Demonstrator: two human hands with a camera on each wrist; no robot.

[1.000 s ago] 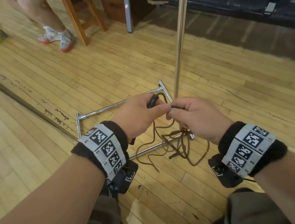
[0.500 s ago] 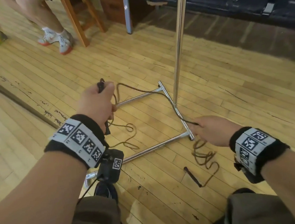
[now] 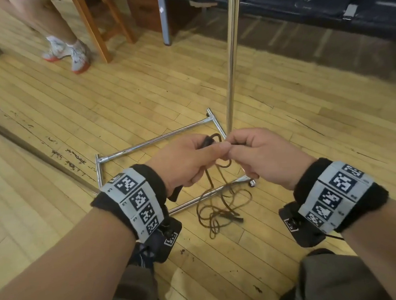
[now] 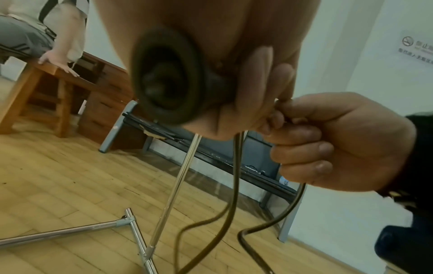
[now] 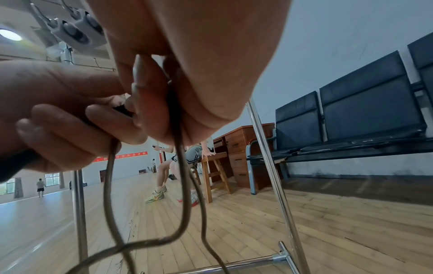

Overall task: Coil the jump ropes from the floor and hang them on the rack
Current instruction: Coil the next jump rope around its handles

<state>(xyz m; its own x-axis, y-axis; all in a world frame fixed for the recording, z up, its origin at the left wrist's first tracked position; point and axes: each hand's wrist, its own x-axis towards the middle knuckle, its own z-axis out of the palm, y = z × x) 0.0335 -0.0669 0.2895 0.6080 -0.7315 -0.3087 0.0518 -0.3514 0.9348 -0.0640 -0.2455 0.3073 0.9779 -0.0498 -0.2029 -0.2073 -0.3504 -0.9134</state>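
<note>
Jump rope (image 3: 222,202) partly gathered, nothing yet on the rack (image 3: 231,59).

Left hand (image 3: 188,161) grips a black handle (image 3: 175,192) with a loop or two of cord, while the right hand (image 3: 261,154), touching it fingertip to fingertip, pinches the next length of cord against it. Both fists are held together at mid-height over the rack's base. Most of the cord lies in a loose tangle on the wooden floor (image 3: 308,122) beside the base, so I judge the coiling barely begun and the hanging still to do.
</note>
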